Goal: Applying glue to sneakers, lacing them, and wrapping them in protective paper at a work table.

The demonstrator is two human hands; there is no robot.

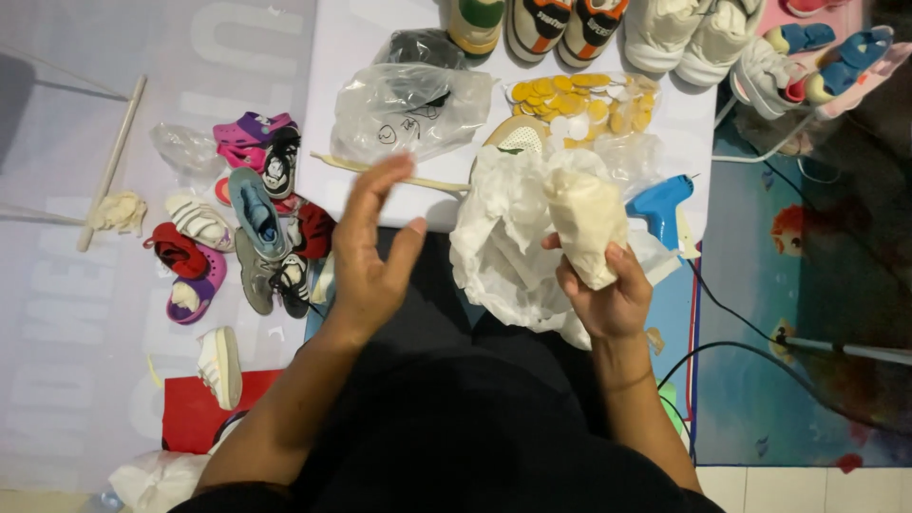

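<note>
The right hand has a tight grip on a cream wad of paper, held up over the lap. The left hand is wide open and holds nothing. White tissue paper bunches beside the wad. A blue glue gun lies near, and little shoes sit on the floor.

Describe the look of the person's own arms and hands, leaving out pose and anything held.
Both forearms are bare, with no sleeves reaching them. The left hand and right hand wear no gloves, and no rings or watch show. The clothing below the arms is black.
</note>
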